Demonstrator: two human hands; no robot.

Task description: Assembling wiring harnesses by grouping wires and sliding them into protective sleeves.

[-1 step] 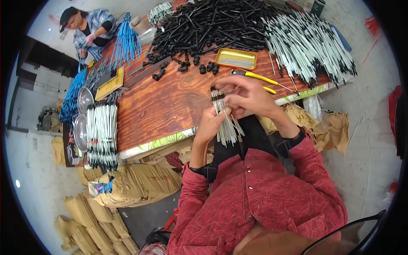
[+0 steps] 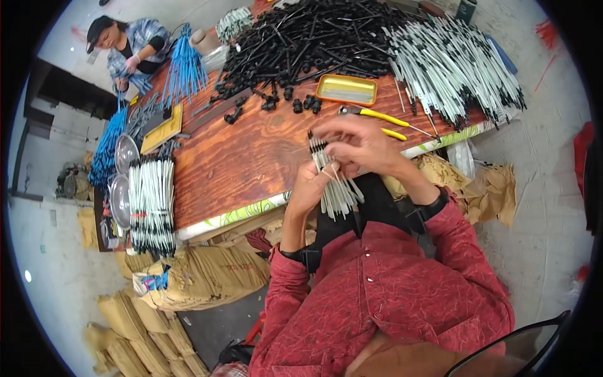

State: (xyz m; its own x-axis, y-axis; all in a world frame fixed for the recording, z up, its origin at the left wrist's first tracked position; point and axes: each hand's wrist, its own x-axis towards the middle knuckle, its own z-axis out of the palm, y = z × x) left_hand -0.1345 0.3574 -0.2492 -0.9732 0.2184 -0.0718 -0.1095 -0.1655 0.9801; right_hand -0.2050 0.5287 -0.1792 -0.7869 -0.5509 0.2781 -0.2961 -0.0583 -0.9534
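Observation:
Over the table's near edge, my left hand point(image 2: 308, 186) is wrapped round a bundle of thin whitish tubes point(image 2: 337, 200) with black upper ends. The bundle leans a little, its loose pale ends fanning out below my fist. My right hand point(image 2: 364, 146) is bent over the upper part of the bundle, thumb and fingers closed together beside the black ends. Whatever lies between those fingertips is too small to make out. Just past my right hand lies a pair of yellow-handled pliers point(image 2: 383, 116) on the wooden table point(image 2: 251, 151).
A heap of black stick-like parts point(image 2: 308, 44) covers the far table. To the right is a pile of white tubes point(image 2: 452, 69); a tied white bundle point(image 2: 151, 204) stands left. Nearby are a shallow yellow tin point(image 2: 347, 89) and blue strips point(image 2: 184, 69). A co-worker point(image 2: 135, 50) handles blue strips.
My right fingers have shifted slightly left, closer over the bundle's black ends. My left hand keeps its hold on the tubes. The whole view has moved a little.

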